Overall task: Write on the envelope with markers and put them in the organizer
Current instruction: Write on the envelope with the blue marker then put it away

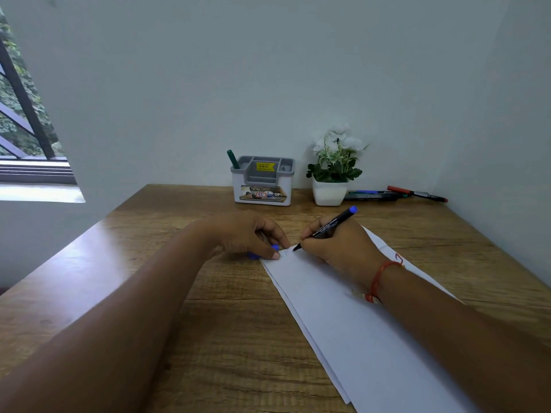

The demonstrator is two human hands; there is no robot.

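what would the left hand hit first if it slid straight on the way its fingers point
Probably the tip of the black blue-ended marker gripped by the right hand, just beyond the left hand, which holds a small blue cap, on the white paper envelope.

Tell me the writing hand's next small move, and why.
Probably stroke the marker along the envelope: the right hand grips it with its tip at the far corner, while the left hand, holding the blue cap, pins that corner.

The envelope (357, 338) runs off the bottom edge; the left hand (250, 234) hides most of what seems a blue cap (275, 248).
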